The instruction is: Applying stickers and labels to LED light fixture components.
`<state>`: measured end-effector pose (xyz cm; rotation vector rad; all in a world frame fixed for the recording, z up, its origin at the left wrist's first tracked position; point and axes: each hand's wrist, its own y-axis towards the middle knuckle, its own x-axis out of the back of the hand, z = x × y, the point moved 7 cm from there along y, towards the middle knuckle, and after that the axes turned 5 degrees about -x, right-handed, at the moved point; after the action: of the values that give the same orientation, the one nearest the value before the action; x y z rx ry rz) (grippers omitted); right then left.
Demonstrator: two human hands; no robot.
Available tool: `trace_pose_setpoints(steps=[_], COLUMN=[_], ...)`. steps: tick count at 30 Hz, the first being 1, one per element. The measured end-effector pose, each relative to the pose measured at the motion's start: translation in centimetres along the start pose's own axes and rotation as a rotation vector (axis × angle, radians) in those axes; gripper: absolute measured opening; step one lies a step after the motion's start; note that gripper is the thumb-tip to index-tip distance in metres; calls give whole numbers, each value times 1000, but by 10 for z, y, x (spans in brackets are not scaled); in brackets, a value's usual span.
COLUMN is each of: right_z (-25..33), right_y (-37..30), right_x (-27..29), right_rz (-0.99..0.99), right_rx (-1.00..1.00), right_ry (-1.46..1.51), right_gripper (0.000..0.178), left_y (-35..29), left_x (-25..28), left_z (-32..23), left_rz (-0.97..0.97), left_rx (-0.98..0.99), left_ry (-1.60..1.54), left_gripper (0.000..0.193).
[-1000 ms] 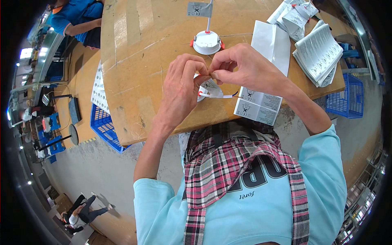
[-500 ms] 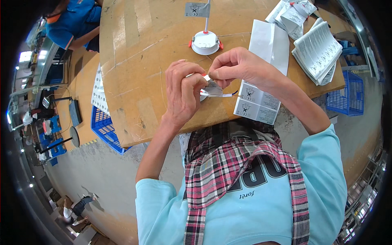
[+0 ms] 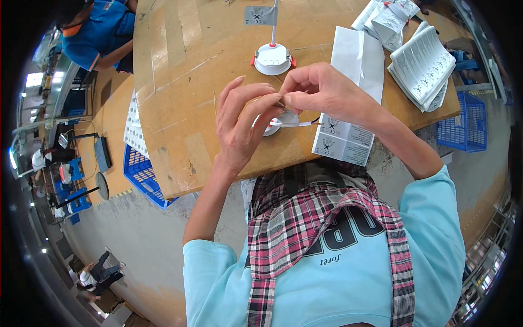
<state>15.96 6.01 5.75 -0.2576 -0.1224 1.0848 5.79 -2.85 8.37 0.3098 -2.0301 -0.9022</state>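
Observation:
My left hand (image 3: 238,120) and my right hand (image 3: 327,92) meet over the near part of the table, finger and thumb of each closed at the fingertips. Just under those fingertips shows a small silver-grey label (image 3: 289,116), pinched at its upper edge. Partly hidden by my left hand, a round white downlight (image 3: 271,129) lies below, and a white cable (image 3: 299,124) with a dark wire end runs right from there. Farther off stands another white downlight (image 3: 272,59) with red side clips; a grey label (image 3: 260,15) sticks out flag-like from its upright cable.
A sheet of printed labels (image 3: 344,133) lies by my right forearm, its bare backing stretching away. Stacked folded leaflets (image 3: 422,68) and crumpled papers (image 3: 387,24) occupy the far right. Blue crates (image 3: 144,171) flank the table (image 3: 180,109). A co-worker in blue (image 3: 106,32) sits far left.
The fingers of my left hand have straightened and spread somewhat, its fingertips coming against those of my right. The white and red bit between them is now covered. More of the downlight shows.

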Motion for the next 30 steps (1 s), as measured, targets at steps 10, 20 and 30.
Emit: trace_pose_setpoints(steps=[10, 20, 30], right_z=[-15, -38, -51], right_y=[4, 10, 10], right_x=[4, -7, 0], right_rz=[39, 217, -15], right_rx=[-26, -152, -147], right_ry=[50, 354, 352], right_gripper=[20, 29, 25], left_y=[0, 0, -3], left_x=[1, 0, -10], left_z=[-1, -5, -8], left_rz=[-38, -40, 70], left_rx=[-26, -69, -114], left_ry=[-9, 19, 136], left_gripper=[20, 17, 20])
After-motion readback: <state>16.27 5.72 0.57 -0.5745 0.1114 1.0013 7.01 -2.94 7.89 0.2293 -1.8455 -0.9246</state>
